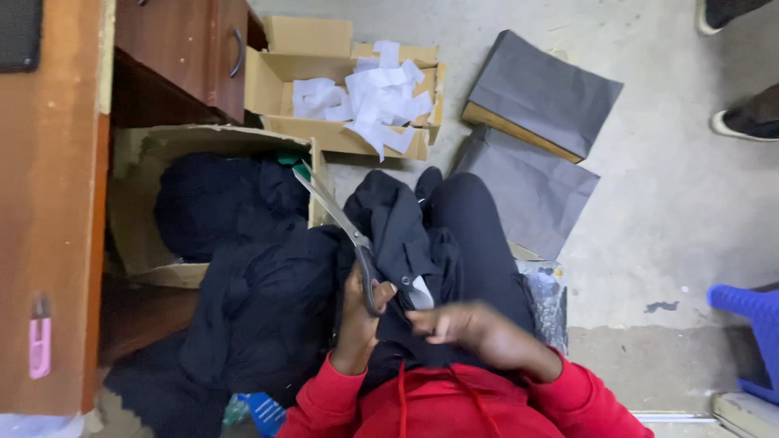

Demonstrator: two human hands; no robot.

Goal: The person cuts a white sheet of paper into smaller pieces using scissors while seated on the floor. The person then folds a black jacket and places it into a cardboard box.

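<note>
Red sleeves (454, 405) nearest. Left hand (357, 316) clenched round scissors (345, 235), blades pointing far-left. Right hand (466, 324), blurred, pinches black fabric (398, 227) on lap. Cardboard box (280, 81) of white scraps far.

My left hand (357, 312) grips scissors (345, 235), blades pointing up-left over black cloth (398, 219) on my lap; my right hand (466, 324) pinches the cloth beside them.
</note>
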